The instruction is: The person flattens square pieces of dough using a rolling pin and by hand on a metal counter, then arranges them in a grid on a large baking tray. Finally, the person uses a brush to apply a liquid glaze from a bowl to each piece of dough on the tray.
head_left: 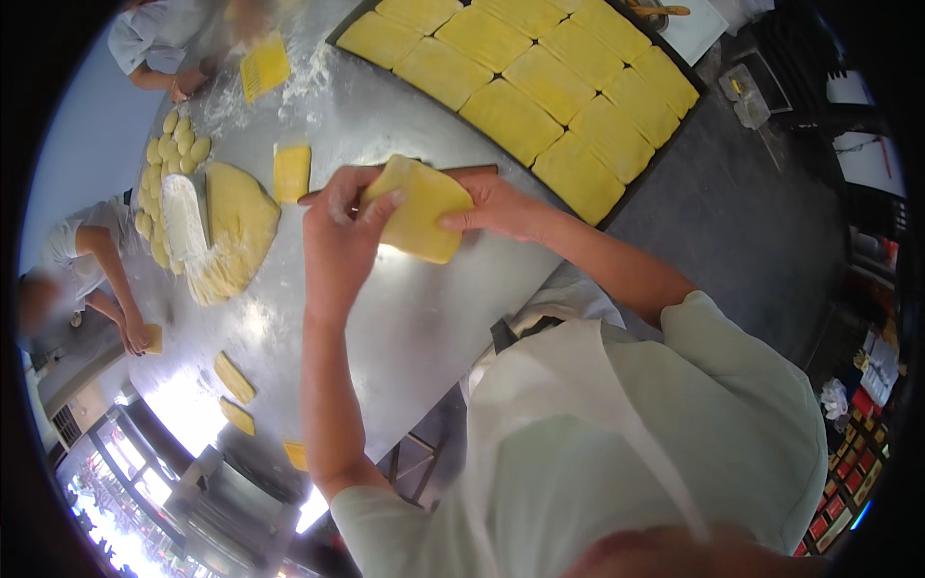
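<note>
Between my two hands a flat, squarish sheet of yellow dough (419, 209) is held up above the metal table. My left hand (347, 224) pinches its left edge, thumb on the upper face. At the right edge, my right hand (491, 208) grips it with the thumb on top. Behind the dough lies a brown wooden rolling pin (473, 171), largely hidden by the sheet and my hands. A smaller rectangular dough piece (292, 174) rests on the table just left of the pin.
A dark tray (555, 189) of flat dough sheets stands at the upper right. Leftward are a large dough mass (238, 231), a floury scraper (185, 217) and several dough balls (173, 148). One person (101, 253) handles dough at left; another (159, 43) stands at the upper left.
</note>
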`<action>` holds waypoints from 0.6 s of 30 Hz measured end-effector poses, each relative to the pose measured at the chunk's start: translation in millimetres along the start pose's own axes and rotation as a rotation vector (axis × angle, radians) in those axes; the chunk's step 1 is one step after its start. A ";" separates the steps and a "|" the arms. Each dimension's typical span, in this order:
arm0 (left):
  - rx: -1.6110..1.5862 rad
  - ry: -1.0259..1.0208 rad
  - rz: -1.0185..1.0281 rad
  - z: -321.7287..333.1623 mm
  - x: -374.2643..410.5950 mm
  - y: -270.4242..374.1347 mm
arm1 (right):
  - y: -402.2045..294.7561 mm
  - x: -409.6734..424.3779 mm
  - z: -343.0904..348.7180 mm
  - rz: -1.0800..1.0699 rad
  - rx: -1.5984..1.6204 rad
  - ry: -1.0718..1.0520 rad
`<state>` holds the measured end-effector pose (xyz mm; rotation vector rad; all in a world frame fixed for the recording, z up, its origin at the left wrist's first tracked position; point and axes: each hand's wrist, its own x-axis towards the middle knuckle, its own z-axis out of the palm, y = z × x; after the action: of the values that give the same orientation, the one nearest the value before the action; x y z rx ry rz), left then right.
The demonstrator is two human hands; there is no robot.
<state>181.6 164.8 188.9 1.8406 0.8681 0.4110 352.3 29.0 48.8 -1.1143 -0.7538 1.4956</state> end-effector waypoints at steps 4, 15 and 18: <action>0.041 -0.013 0.039 17.7 100.3 -8.3 | -45.0 31.6 -66.5 0.130 0.026 0.172; 0.224 -0.066 0.054 99.2 397.9 -30.4 | -125.9 196.2 -280.3 0.108 -0.586 0.376; 0.185 -0.049 0.171 77.2 486.6 -110.6 | -153.6 236.8 -297.5 0.153 -0.643 0.309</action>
<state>520.3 491.3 5.3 2.0961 0.7381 0.4011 688.3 262.4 20.2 -1.8710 -0.9753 1.1803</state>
